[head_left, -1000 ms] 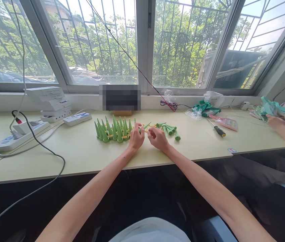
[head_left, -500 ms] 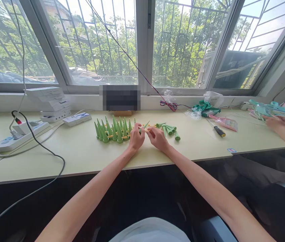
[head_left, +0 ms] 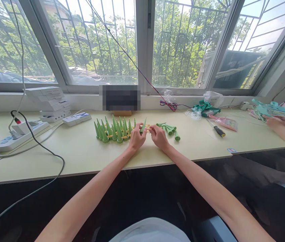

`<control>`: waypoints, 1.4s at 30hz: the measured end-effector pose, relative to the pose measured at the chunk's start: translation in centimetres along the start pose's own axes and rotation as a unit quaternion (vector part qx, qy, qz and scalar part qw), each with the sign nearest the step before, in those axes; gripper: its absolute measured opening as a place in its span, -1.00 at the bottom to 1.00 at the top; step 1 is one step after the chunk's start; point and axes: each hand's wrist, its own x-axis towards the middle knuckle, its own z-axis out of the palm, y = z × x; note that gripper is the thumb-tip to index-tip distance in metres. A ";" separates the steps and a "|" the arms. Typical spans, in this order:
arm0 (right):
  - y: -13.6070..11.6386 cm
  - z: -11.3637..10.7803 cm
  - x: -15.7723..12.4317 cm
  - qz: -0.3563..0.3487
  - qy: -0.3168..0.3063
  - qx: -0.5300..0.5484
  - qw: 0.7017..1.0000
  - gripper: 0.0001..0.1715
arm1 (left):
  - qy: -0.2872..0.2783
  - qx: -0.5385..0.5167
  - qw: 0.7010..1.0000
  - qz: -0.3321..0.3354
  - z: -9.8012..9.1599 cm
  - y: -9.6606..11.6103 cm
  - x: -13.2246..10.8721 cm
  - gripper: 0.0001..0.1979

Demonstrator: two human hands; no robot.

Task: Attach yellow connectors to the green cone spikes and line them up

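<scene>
In my left hand (head_left: pixel 137 136) a green cone (head_left: pixel 144 125) is pinched, standing nearly upright with its tip pointing up. My right hand (head_left: pixel 158 137) is just to the right, its fingertips closed at a small yellow piece (head_left: pixel 147 127); the fingers partly hide the grip. Left of my hands, several green cones (head_left: pixel 113 132) stand upright in rows, with yellow pieces between them near their bases. To the right of my right hand lies a loose pile of green cones (head_left: pixel 169 128) on their sides.
The pale table (head_left: pixel 82 154) runs under the windows. On the left are a power strip (head_left: pixel 18 136), cables and stacked white boxes (head_left: pixel 54 104). A screwdriver (head_left: pixel 219 131), a pink packet (head_left: pixel 225 122) and green plastic (head_left: pixel 205 108) lie right. A co-worker's hands (head_left: pixel 280 124) handle bluish-green material.
The green cone in my left hand has tipped from slanted to nearly upright. My right hand has drawn slightly away to the right, widening the gap between my hands.
</scene>
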 end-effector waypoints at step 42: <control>0.1 -0.3 0.1 0.068 -0.027 -0.044 0.996 -0.45 | -0.111 -0.108 0.988 0.007 -0.4 0.7 -0.2 -0.81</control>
